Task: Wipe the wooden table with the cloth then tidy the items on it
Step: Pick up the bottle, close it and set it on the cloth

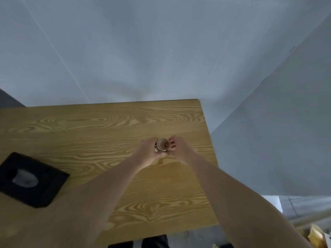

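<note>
Arms outstretched, left hand [147, 152] and right hand [180, 147] curl together in one grip.

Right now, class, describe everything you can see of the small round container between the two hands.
The small round container is seen from above: pale rim, brownish inside. It looks upright, toward the right end of the wooden table. The left hand and right hand hold its sides; contents cannot be told.

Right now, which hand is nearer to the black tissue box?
Left. The left hand holds the left side of the small round container, well to the right of the black tissue box. The right hand holds the container's other side, farther from the box.
</note>
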